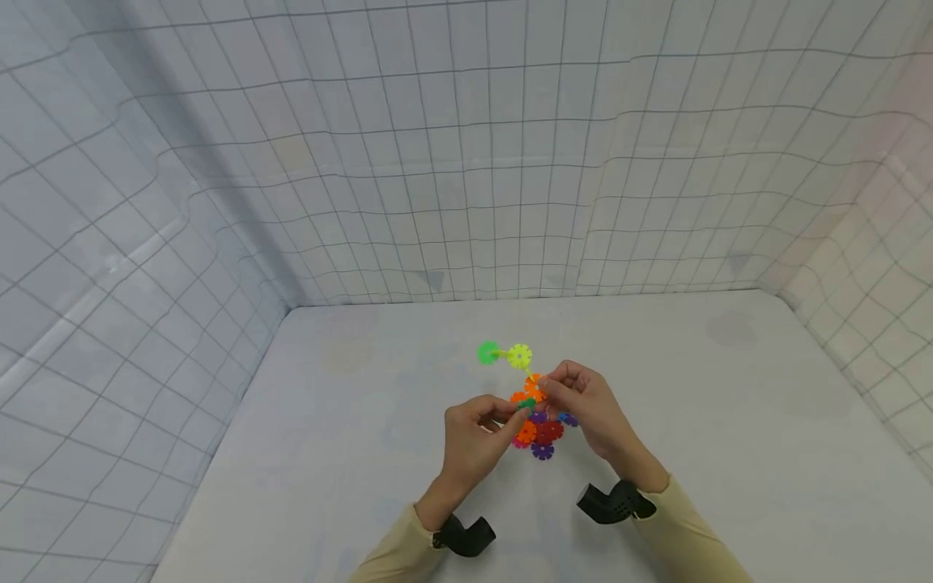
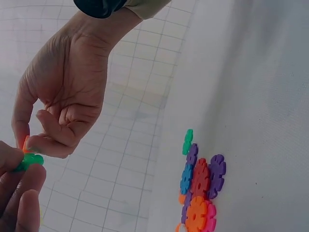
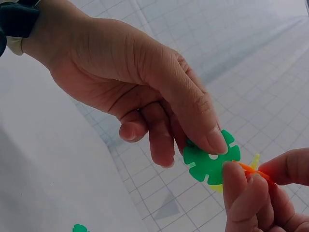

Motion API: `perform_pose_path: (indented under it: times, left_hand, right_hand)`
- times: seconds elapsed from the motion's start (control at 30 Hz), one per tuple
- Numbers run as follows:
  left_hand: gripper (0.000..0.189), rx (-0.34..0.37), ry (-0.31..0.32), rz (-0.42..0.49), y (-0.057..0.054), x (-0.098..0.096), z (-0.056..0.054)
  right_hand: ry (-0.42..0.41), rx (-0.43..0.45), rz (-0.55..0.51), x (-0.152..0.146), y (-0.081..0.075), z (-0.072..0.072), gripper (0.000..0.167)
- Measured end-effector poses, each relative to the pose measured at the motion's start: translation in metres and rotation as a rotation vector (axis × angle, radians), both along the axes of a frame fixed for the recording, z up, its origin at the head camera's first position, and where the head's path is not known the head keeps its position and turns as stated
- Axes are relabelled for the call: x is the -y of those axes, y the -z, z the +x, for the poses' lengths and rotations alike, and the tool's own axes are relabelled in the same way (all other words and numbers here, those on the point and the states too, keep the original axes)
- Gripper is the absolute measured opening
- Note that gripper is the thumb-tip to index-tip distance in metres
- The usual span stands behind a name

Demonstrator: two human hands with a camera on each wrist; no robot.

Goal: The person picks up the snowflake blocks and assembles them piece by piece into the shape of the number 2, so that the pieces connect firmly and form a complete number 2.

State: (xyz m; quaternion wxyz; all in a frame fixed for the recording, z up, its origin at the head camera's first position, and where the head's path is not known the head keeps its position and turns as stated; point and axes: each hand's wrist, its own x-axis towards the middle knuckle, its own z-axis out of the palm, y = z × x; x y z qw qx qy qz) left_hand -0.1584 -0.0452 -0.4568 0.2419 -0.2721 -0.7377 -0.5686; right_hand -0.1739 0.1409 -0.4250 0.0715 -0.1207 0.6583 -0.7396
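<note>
In the head view my left hand (image 1: 475,436) pinches a green notched disc (image 1: 526,404) between thumb and fingers. My right hand (image 1: 589,405) pinches an orange notched disc (image 1: 535,386) close beside it. The right wrist view shows the green disc (image 3: 208,162) nearly flat-on and the orange disc (image 3: 251,170) edge-on, their edges meeting or almost so. From the orange disc a chain extends away, with a yellow disc (image 1: 520,355) and a lighter green disc (image 1: 487,352) at its far end. Fingers hide part of where the discs come together.
Below the hands, loose notched discs lie in a pile on the white table (image 1: 328,421), among them red (image 2: 200,179), purple (image 2: 218,175), blue (image 2: 186,179), orange (image 2: 196,214) and pink. A white grid-patterned sheet (image 1: 466,194) surrounds the table's back and sides.
</note>
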Motion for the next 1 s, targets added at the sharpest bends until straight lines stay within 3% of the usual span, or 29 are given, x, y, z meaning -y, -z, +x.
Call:
perform_pose_path:
  times: [0.23, 0.33, 0.73, 1.0]
  left_hand:
    - [0.014, -0.177, -0.025, -0.009, 0.002, -0.003, 0.000]
    - [0.018, -0.218, -0.027, -0.011, 0.003, -0.004, 0.000]
    - [0.007, -0.236, 0.008, 0.053, 0.004, -0.009, 0.006]
    - [0.015, -0.284, -0.052, 0.023, 0.008, -0.012, 0.006]
  right_hand:
    - [-0.019, -0.029, -0.004, 0.001, 0.001, 0.002, 0.016]
    - [-0.033, -0.066, -0.021, 0.000, 0.000, 0.002, 0.015]
    - [-0.030, -0.098, -0.012, 0.000, -0.001, 0.004, 0.018]
    - [-0.042, -0.127, -0.007, 0.000, 0.002, 0.002, 0.018]
